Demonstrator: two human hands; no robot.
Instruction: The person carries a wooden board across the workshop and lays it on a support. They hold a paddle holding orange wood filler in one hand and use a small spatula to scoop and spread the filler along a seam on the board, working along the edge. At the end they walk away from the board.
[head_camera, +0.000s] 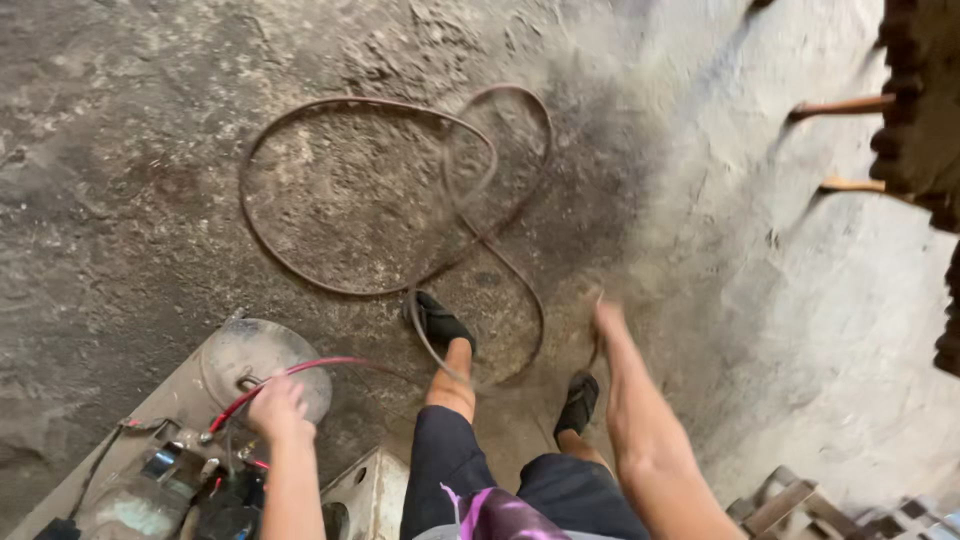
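A rough, stained concrete floor (150, 150) fills most of the frame, with a pale dusty patch spreading toward the upper right.

The left hand (275, 408), at the lower left, is closed around a red cable (300, 370) where it meets a battered grey machine housing (190, 385) with a round metal plate on top; the fingers curl over the cable, so the grip looks firm. The right hand (605, 318), just right of centre, is stretched out low toward the floor and blurred by motion. It appears to pinch the near end of a brown hose (370, 200), but the blur hides whether the fingers are really clamped on it, so that cannot be told.

Between the hands stand the person's two feet in black slippers (440, 322), the left one planted on or just beside the hose's lower loop. The hose itself lies in loose, crossing loops across the middle of the floor, reaching to the upper centre of the frame.

Judging by how things lie, the hose is not yet gathered: its loops are wide and unsorted, with only its near end close to the right hand. The red cable is in hand at the machine.

At the right edge, dark stacked objects with wooden handles (840, 105) lean in; metal scraps (790, 500) sit at the lower right.
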